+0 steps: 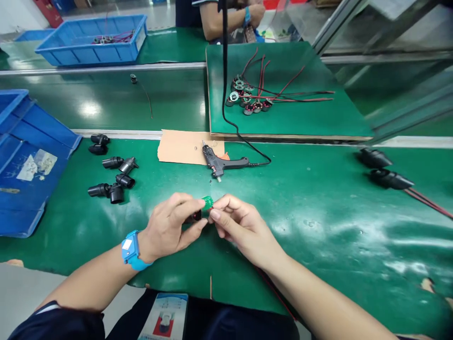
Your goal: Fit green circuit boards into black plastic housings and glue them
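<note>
While both hands meet at lower centre of the frame, the left hand (170, 227) and right hand (242, 226) pinch a small green part (207, 202) between thumb and fingertips. Each grip is closed tight on it, just above the tabletop (318, 212). A dark piece (194, 217) sits under the left hand's fingers, touching the green part; cannot tell how the two join. Blue wrist strap (130, 249) on the left wrist.

Centre: glue gun (221, 163) on its side, nozzle end on a cardboard sheet (179, 146).

Left of centre: loose black housings (113, 177) on the tabletop, well apart from the hands.

Far left: blue bin (21, 156). Upper left: blue tray (88, 45).

Upper centre: wired coils (247, 97) with red and black leads on a raised green board (300, 118).

Right edge: two cabled housings (384, 172).

Top: a co-worker's hand (255, 12).
</note>
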Action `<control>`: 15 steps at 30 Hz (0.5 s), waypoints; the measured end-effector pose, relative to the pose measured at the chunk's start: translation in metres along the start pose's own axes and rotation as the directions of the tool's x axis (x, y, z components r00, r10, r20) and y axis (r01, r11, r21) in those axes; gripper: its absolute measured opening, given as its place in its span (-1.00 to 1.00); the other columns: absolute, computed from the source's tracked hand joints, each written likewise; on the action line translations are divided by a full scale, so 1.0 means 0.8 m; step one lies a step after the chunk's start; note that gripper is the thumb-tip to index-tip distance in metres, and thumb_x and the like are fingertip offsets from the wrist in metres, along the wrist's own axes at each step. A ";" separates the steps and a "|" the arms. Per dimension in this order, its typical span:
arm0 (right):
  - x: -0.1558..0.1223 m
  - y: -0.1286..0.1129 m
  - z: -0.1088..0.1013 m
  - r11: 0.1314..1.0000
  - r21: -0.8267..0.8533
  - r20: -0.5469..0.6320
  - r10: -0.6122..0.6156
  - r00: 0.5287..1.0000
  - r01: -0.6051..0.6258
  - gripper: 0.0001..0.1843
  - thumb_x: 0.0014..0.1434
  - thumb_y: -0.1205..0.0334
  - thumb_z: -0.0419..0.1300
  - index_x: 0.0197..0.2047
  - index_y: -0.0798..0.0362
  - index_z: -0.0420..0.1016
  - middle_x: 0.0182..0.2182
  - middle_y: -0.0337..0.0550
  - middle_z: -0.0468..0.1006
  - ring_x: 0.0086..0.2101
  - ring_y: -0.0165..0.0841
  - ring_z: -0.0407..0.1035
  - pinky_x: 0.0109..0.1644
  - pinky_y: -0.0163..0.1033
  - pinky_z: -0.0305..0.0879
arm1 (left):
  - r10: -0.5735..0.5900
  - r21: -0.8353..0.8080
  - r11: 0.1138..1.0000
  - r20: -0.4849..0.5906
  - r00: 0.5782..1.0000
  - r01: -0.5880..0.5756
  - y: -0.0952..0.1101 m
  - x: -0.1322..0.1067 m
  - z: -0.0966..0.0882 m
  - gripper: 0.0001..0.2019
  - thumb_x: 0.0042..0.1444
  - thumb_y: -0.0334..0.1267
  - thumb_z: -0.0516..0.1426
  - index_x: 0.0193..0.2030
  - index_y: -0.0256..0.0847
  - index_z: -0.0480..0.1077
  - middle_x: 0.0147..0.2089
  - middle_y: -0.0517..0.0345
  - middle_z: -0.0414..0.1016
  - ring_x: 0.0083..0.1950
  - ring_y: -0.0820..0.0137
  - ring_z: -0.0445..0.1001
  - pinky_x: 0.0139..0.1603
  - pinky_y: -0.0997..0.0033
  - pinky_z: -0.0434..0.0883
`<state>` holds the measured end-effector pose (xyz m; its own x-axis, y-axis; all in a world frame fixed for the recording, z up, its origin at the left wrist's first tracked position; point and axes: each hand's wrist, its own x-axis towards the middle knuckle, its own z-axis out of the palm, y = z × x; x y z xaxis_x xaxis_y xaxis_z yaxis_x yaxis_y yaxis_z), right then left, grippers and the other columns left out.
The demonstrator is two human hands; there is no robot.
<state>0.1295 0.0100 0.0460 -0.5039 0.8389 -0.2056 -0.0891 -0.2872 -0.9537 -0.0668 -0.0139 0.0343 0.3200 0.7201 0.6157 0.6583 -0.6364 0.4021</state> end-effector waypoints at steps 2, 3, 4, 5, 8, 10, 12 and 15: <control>0.000 -0.005 -0.003 1.000 -0.005 -0.040 -0.018 0.999 0.018 -0.63 0.15 -0.09 0.35 -0.32 0.05 0.42 -0.53 -0.32 0.42 -0.59 -0.54 0.18 -0.56 -0.39 0.14 | 0.064 0.020 0.998 0.024 0.998 -0.065 0.000 0.002 -0.001 -0.81 0.28 -0.30 0.12 0.02 -0.09 0.32 -0.15 0.09 0.46 -0.31 0.45 0.48 -0.36 0.49 0.49; 0.000 -0.008 -0.004 1.000 -0.001 -0.050 -0.022 0.999 0.022 -0.62 0.14 -0.10 0.35 -0.33 0.05 0.43 -0.53 -0.32 0.42 -0.60 -0.54 0.17 -0.56 -0.38 0.13 | 0.089 0.040 0.995 0.039 0.995 -0.090 0.000 0.003 -0.002 -0.85 0.28 -0.31 0.12 -0.02 -0.08 0.33 -0.15 0.10 0.45 -0.34 0.47 0.46 -0.39 0.51 0.47; -0.001 -0.010 -0.005 1.000 0.001 -0.053 -0.020 0.998 0.020 -0.61 0.13 -0.11 0.35 -0.34 0.05 0.43 -0.54 -0.32 0.41 -0.60 -0.54 0.17 -0.57 -0.38 0.12 | 0.108 0.058 0.992 0.050 0.993 -0.110 -0.001 0.004 -0.002 -0.87 0.27 -0.32 0.13 -0.06 -0.08 0.35 -0.15 0.11 0.44 -0.36 0.49 0.45 -0.40 0.53 0.46; -0.002 -0.011 -0.005 1.000 0.002 -0.051 -0.016 0.999 0.016 -0.60 0.12 -0.12 0.35 -0.35 0.05 0.42 -0.55 -0.33 0.39 -0.60 -0.54 0.16 -0.57 -0.38 0.11 | 0.128 0.071 0.989 0.050 0.991 -0.131 -0.001 0.004 -0.003 -0.88 0.26 -0.31 0.15 -0.07 -0.08 0.36 -0.16 0.11 0.45 -0.36 0.49 0.46 -0.40 0.53 0.46; -0.006 -0.012 -0.006 1.000 0.001 -0.035 -0.009 0.999 0.009 -0.59 0.13 -0.12 0.35 -0.37 0.06 0.41 -0.60 -0.38 0.29 -0.61 -0.55 0.11 -0.57 -0.38 0.05 | 0.170 0.093 0.981 0.016 0.985 -0.171 -0.002 0.005 -0.003 -0.92 0.26 -0.28 0.18 -0.12 -0.12 0.37 -0.19 0.12 0.47 -0.35 0.49 0.49 -0.40 0.54 0.49; -0.007 -0.011 -0.006 1.000 -0.003 -0.032 -0.027 0.999 0.027 -0.61 0.14 -0.10 0.35 -0.37 0.06 0.41 -0.61 -0.39 0.27 -0.61 -0.55 0.08 -0.58 -0.38 0.01 | 0.183 0.113 0.977 0.005 0.983 -0.182 -0.001 0.005 -0.004 -0.94 0.26 -0.26 0.18 -0.18 -0.14 0.37 -0.21 0.11 0.49 -0.36 0.49 0.50 -0.42 0.54 0.49; -0.008 -0.011 -0.006 0.999 0.000 -0.026 -0.051 0.998 0.051 -0.64 0.17 -0.08 0.33 -0.31 0.06 0.45 -0.57 -0.35 0.38 -0.60 -0.56 0.10 -0.57 -0.38 0.02 | 0.192 0.127 0.973 -0.001 0.981 -0.190 0.000 0.007 -0.006 -0.93 0.26 -0.26 0.19 -0.22 -0.16 0.38 -0.23 0.11 0.49 -0.39 0.50 0.49 -0.45 0.54 0.47; -0.010 -0.009 -0.005 0.998 0.017 -0.019 -0.060 0.998 0.060 -0.69 0.24 -0.03 0.28 -0.19 0.06 0.48 -0.45 -0.24 0.55 -0.58 -0.54 0.18 -0.54 -0.38 0.10 | 0.191 0.125 0.974 -0.018 0.982 -0.187 0.003 0.010 -0.009 -0.93 0.26 -0.28 0.18 -0.26 -0.18 0.39 -0.28 0.13 0.51 -0.44 0.51 0.49 -0.48 0.55 0.45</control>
<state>0.1372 0.0072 0.0538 -0.4815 0.8632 -0.1522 -0.1336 -0.2439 -0.9606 -0.0675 -0.0114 0.0451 0.4271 0.5805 0.6932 0.6669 -0.7200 0.1921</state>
